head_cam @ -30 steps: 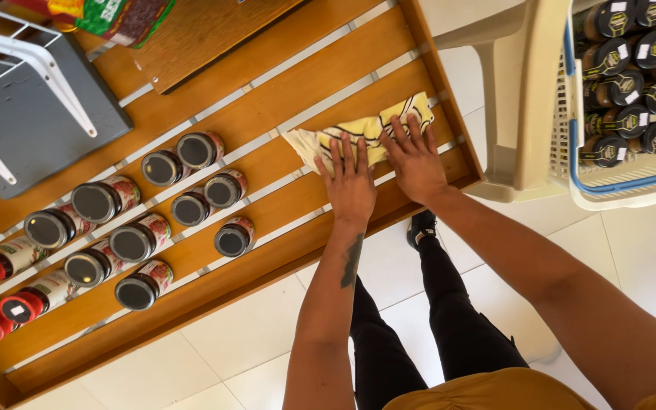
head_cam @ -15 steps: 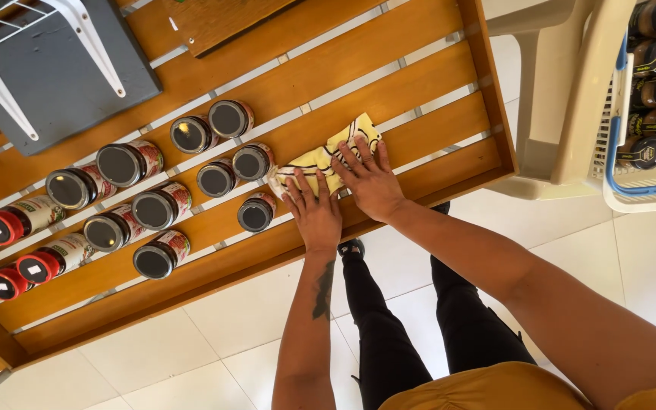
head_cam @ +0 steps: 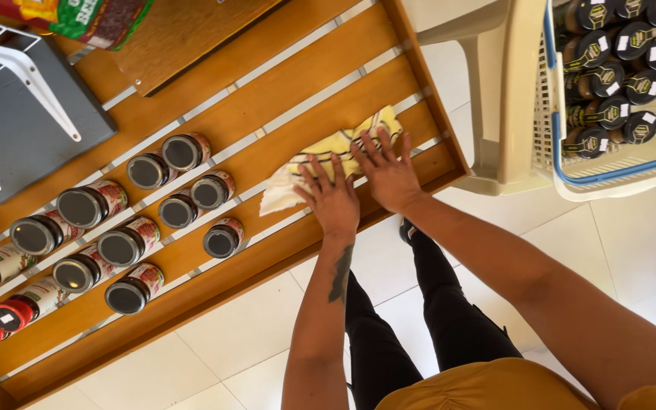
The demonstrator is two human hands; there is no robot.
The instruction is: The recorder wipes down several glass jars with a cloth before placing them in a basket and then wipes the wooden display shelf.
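Both hands lie flat with fingers spread, no grip closed on anything: the left hand [head_cam: 334, 199] and right hand [head_cam: 387, 171] press side by side on a yellow striped cloth [head_cam: 320, 156], pinning it to the wooden shelf [head_cam: 267, 99]. Left of the cloth, lidded jars [head_cam: 222, 239] stand in rows; far right of it, a basket [head_cam: 616, 163] holds dark-lidded jars.

Two hands, left [head_cam: 334, 201] and right [head_cam: 389, 173], one yellow striped cloth [head_cam: 328, 156], eleven dark-lidded jars [head_cam: 178, 211] on the wooden shelf [head_cam: 267, 99], four red-capped bottles [head_cam: 5, 315], one white basket [head_cam: 616, 163] of black-lidded jars [head_cam: 616, 76], one grey tray [head_cam: 17, 129]
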